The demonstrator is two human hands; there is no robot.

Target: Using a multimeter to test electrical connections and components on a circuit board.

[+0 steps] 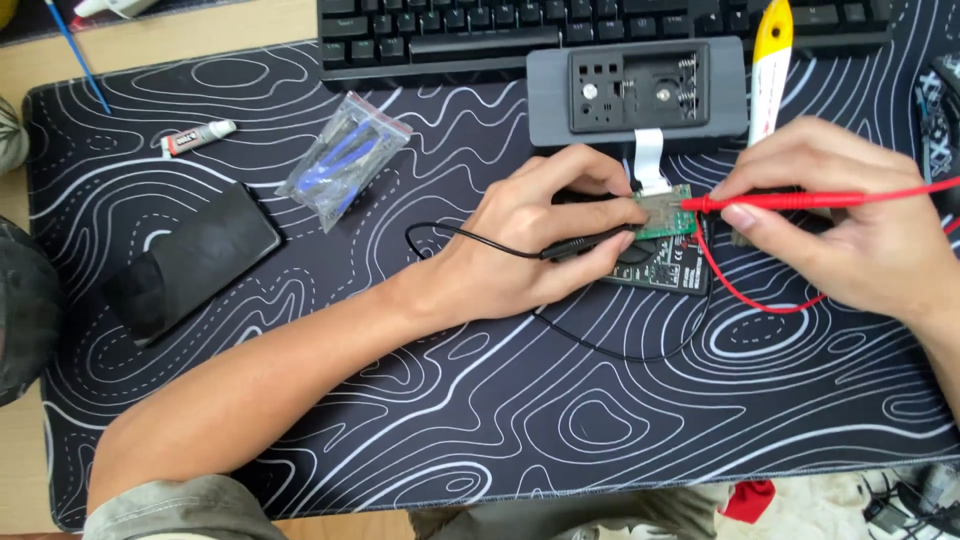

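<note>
My left hand (530, 240) grips a black test probe (585, 243), its tip on a small green circuit board (668, 217). My right hand (850, 225) pinches a red test probe (790, 201) whose tip touches the same board from the right. The board lies on a dark flat meter body (665, 270) and joins, by a white ribbon cable (650, 160), a grey open casing (637, 92) just behind it. A black lead (600, 350) and a red lead (750, 297) loop across the mat.
A black patterned desk mat (500, 400) covers the table. On it lie a black phone (195, 260), a clear bag of blue tools (343, 160), a small glue tube (197, 138) and a yellow-and-white tool (770, 70). A black keyboard (470, 30) sits behind.
</note>
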